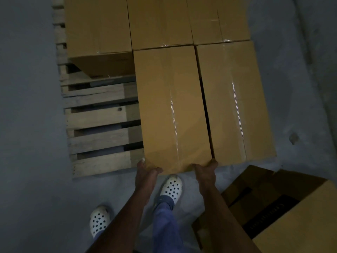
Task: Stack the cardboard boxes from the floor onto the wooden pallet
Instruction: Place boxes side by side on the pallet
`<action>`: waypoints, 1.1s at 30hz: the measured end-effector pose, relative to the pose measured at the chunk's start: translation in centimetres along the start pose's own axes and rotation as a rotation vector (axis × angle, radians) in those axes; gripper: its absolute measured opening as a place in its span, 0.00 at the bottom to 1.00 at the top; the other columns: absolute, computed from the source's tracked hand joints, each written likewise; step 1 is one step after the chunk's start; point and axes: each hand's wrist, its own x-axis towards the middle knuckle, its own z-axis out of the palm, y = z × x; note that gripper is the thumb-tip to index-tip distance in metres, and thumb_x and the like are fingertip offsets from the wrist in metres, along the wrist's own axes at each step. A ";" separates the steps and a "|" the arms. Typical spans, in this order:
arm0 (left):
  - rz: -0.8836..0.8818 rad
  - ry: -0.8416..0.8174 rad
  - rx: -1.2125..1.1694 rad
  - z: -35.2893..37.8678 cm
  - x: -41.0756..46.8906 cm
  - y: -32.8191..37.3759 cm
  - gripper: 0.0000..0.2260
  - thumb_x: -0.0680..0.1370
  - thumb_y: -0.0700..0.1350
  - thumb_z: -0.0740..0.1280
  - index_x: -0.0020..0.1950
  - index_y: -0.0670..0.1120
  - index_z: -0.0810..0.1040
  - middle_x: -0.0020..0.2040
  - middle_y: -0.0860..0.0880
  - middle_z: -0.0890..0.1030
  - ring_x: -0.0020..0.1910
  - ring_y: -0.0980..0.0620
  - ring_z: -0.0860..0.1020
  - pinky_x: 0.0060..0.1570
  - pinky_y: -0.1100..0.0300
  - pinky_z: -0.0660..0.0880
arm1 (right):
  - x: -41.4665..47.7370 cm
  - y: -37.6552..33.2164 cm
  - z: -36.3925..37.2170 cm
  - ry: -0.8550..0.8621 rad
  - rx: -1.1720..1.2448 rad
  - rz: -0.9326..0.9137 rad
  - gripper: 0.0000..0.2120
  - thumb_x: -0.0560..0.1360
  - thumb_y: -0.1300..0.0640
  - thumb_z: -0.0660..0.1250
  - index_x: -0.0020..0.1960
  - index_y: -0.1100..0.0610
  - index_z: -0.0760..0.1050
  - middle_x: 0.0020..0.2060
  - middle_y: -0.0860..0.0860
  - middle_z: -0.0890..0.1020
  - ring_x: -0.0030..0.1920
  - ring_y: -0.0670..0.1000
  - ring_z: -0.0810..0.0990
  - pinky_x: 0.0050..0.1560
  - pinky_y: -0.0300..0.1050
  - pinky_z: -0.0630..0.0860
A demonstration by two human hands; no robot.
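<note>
Grey concrete floor (27,125), dim; wooden pallet (98,115) under cardboard box (173,106) — I see long axis running away; left hand (145,172), right hand (206,171) grip near corners.

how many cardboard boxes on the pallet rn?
5. Far row: far-left box, far-middle box, far-right box. Near row: held box, gripped by left hand and right hand; near-right box beside it. More may be hidden beyond the frame's top.

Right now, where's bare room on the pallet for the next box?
One free patch: the bare slats at the near-left of the pallet, bordered by the far-left box, the middle box gripped by the left hand and right hand, and the near edge. Crowded: the far row sits tight; only a thin gap separates the middle box from the right box.
</note>
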 end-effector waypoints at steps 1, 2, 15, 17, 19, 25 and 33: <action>0.004 -0.003 -0.001 0.0 -0.1 0.1 0.40 0.72 0.44 0.76 0.80 0.52 0.60 0.70 0.53 0.72 0.67 0.47 0.73 0.68 0.42 0.72 | 0.0 0.0 0.0 -0.002 0.000 -0.003 0.44 0.73 0.56 0.72 0.80 0.52 0.50 0.69 0.62 0.72 0.61 0.63 0.77 0.64 0.58 0.75; 0.008 -0.009 0.003 -0.1 -0.2 0.3 0.42 0.69 0.47 0.77 0.79 0.53 0.60 0.71 0.53 0.72 0.68 0.47 0.73 0.68 0.42 0.72 | -0.1 0.0 0.1 -0.003 -0.001 -0.005 0.44 0.73 0.55 0.73 0.80 0.52 0.49 0.69 0.61 0.72 0.61 0.63 0.77 0.64 0.59 0.75; 0.474 0.018 0.845 0.8 -2.6 -0.5 0.41 0.74 0.48 0.70 0.82 0.49 0.51 0.77 0.44 0.63 0.72 0.41 0.66 0.67 0.45 0.69 | -1.8 -0.1 0.6 0.002 0.082 -0.060 0.48 0.70 0.63 0.77 0.79 0.57 0.50 0.72 0.58 0.67 0.71 0.60 0.68 0.72 0.51 0.66; 0.619 -0.052 0.978 1.6 -3.1 -0.8 0.42 0.75 0.49 0.69 0.83 0.50 0.48 0.77 0.47 0.62 0.74 0.44 0.64 0.69 0.47 0.67 | -2.2 0.0 0.7 -0.020 0.076 -0.068 0.48 0.66 0.59 0.79 0.77 0.54 0.53 0.69 0.58 0.70 0.68 0.60 0.72 0.71 0.55 0.70; 0.670 -0.141 1.055 2.2 -2.8 -0.9 0.44 0.75 0.50 0.69 0.83 0.53 0.44 0.77 0.49 0.63 0.75 0.46 0.63 0.71 0.48 0.65 | -1.9 0.7 0.6 -0.044 0.048 -0.074 0.48 0.61 0.50 0.78 0.73 0.47 0.55 0.66 0.58 0.74 0.64 0.60 0.76 0.67 0.58 0.73; 0.512 -0.230 1.162 2.9 -1.7 -1.4 0.46 0.76 0.52 0.68 0.82 0.54 0.37 0.80 0.48 0.57 0.78 0.44 0.59 0.73 0.42 0.62 | -1.7 0.9 -1.0 -0.113 -0.014 -0.187 0.41 0.68 0.55 0.78 0.74 0.50 0.59 0.68 0.53 0.71 0.68 0.56 0.72 0.70 0.55 0.71; 0.600 -0.164 1.231 3.4 -1.8 -1.6 0.43 0.77 0.50 0.66 0.82 0.51 0.40 0.81 0.49 0.55 0.79 0.46 0.55 0.74 0.44 0.60 | -0.6 0.8 -1.9 -0.242 0.064 -0.143 0.43 0.63 0.48 0.76 0.71 0.37 0.57 0.68 0.52 0.72 0.67 0.57 0.74 0.67 0.60 0.74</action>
